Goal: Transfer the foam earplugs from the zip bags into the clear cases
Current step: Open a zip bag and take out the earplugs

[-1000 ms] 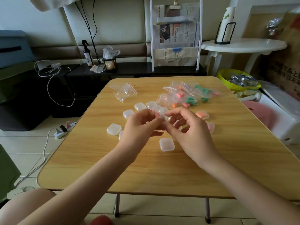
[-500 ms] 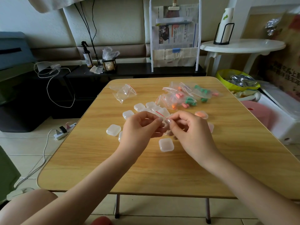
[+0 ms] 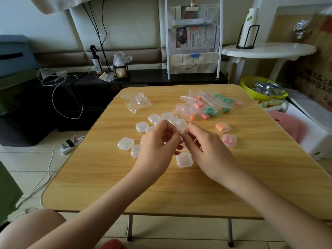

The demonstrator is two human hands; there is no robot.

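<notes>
both hands are up over the middle of the light wooden folding table [image 3: 251, 186], close together, fingertips nearly meeting. the left hand [image 3: 158, 146] has its fingers curled in, thumb and forefinger pinching the top edge of a small clear zip bag with a red seal line [image 3: 181, 129]. the right hand [image 3: 206, 148] mirrors it, fingers bent, pinching the same bag from the other side. the bag is mostly hidden between the two hands, so what is inside it cannot be told.

just below the hands, a closed square clear plastic case [image 3: 184, 159] sits on the table, between the two wrists. more clear cases lie to the left: one [image 3: 125, 143] well clear of the left hand, another [image 3: 136, 150] partly tucked under it, and a cluster [image 3: 154, 118] just beyond the knuckles.

to the right, a clear case filled with orange foam earplugs [image 3: 223, 127] and, nearer the right hand, a clear case holding pink foam earplugs [image 3: 229, 140], both resting flat and apart from the fingers.

further back, a heap of clear zip bags with pink, orange and green foam earplugs [image 3: 206, 108] lies near the far edge, and a crumpled pile of emptied-looking clear zip bags [image 3: 137, 102] sits to its left, well apart from the hands.
</notes>
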